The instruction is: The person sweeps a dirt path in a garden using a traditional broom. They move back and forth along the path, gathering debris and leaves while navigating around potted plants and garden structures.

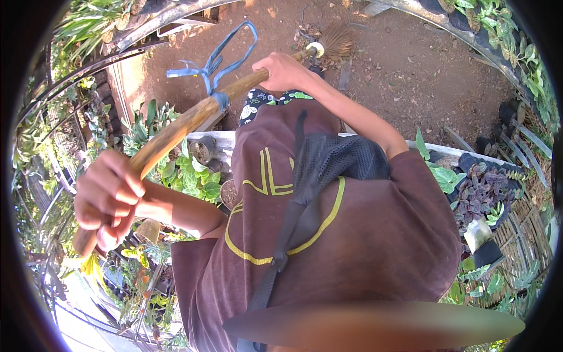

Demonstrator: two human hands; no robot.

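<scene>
My left hand (107,198) is wrapped around the upper end of a wooden broom handle (176,125), at the left of the view. Farther down the same handle, my right hand (283,72) grips it, above my knees. The handle slants from lower left to upper right. A blue strip tie (220,94) is knotted around it between my hands, with a loop and loose ends sticking out. Beyond my right hand, a pale ring (315,49) binds the broom's brown stiff bristles (338,42), which are by the dirt ground.
Brown soil (409,83) with scattered dry leaves lies ahead, bordered by a curved pale edge (457,33). Potted plants (193,176) stand close at my left. Purple-leaved plants (484,189), a black planter bag (488,253) and bamboo slats (523,229) are at my right.
</scene>
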